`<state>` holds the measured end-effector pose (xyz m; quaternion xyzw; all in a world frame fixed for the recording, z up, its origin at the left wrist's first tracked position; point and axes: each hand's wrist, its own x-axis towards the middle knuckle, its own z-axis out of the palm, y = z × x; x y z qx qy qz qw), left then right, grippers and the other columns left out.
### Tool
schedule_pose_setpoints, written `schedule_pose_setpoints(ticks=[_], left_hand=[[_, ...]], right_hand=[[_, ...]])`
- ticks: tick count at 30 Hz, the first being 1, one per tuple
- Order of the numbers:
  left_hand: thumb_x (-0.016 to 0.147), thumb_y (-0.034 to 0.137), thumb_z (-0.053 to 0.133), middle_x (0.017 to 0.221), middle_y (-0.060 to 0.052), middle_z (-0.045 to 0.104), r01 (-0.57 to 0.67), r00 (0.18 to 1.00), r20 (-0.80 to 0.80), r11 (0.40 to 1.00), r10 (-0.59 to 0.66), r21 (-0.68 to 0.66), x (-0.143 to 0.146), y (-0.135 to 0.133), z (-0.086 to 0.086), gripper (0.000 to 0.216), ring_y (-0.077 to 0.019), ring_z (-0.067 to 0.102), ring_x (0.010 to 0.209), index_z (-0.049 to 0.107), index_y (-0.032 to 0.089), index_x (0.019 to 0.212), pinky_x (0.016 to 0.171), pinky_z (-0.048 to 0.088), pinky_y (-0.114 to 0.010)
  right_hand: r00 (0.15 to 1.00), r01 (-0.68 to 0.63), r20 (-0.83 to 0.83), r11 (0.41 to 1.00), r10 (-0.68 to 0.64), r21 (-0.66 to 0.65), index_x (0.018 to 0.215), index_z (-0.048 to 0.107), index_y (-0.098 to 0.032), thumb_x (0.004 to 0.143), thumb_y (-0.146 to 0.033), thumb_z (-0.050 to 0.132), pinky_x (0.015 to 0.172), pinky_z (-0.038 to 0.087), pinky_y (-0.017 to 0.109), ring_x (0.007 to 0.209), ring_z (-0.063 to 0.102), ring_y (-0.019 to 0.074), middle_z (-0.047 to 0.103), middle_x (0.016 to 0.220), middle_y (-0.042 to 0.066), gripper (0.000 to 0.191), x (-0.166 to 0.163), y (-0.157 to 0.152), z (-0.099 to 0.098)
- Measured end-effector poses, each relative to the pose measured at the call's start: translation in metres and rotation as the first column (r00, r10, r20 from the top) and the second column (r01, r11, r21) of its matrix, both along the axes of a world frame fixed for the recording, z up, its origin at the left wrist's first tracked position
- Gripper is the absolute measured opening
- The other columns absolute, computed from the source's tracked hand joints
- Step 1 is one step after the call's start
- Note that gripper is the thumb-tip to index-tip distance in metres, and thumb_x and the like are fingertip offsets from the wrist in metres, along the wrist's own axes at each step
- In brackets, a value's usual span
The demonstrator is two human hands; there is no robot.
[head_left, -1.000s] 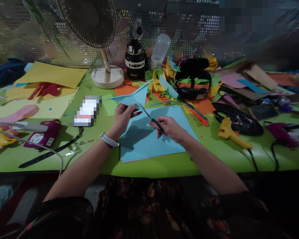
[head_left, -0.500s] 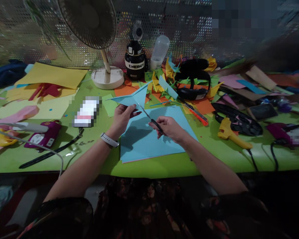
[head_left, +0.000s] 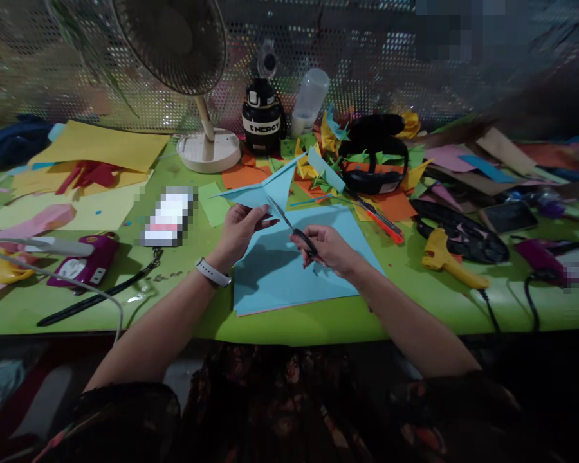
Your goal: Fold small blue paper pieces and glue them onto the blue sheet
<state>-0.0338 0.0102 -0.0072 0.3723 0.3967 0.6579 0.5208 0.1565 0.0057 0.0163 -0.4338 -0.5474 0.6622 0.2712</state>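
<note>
My left hand (head_left: 246, 231) pinches the lower edge of a folded light-blue paper piece (head_left: 260, 191), which spreads into pointed arms above the fingers. Black-handled scissors (head_left: 303, 239) sit in my right hand (head_left: 325, 246), with my fingers through and around the handles. Their blades point up and left and meet the blue paper just beside my left fingertips. Beneath both hands lies a stack of light-blue paper sheets (head_left: 289, 283), with a pinkish sheet edge showing below and the shadow of my hands on top.
A phone (head_left: 168, 217) with a black strap lies to the left, near a purple device (head_left: 89, 263). A fan (head_left: 208, 151) and a black bottle (head_left: 263, 122) stand behind. Folded paper stars, a cutter (head_left: 379, 222) and a yellow glue gun (head_left: 451, 260) are on the right.
The folded blue paper has shifted slightly right and tilted a little. The scissors remain at its edge, moved slightly along with my right hand.
</note>
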Motion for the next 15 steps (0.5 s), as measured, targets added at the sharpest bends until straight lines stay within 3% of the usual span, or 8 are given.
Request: schedule_pose_setpoints(ticks=[7,15], left_hand=[[0.069,0.027,0.082,0.063,0.002,0.06,0.004,1.0,0.018,1.0,-0.005,0.029,-0.0012,0.002,-0.0014,0.025,-0.0081,0.06,0.06,0.063,0.013,0.061,0.075,0.064,-0.034],[0.069,0.03,0.084,0.059,0.003,0.056,0.038,0.999,-0.006,0.999,-0.038,0.0,0.0012,-0.0018,0.0004,0.03,-0.0077,0.059,0.058,0.061,0.014,0.058,0.082,0.063,-0.037]], right_hand=[[1.0,0.009,-0.018,1.0,-0.009,0.002,0.063,0.048,-0.02,0.057,-0.056,0.086,0.037,0.042,0.018,0.036,0.05,0.0062,0.056,0.044,-0.006,0.052,-0.0006,-0.0008,-0.0017],[0.999,0.018,-0.026,1.0,-0.018,0.004,0.064,0.049,-0.019,0.055,-0.058,0.086,0.032,0.037,0.016,0.034,0.049,0.0054,0.057,0.045,-0.005,0.054,-0.0024,-0.0028,0.0019]])
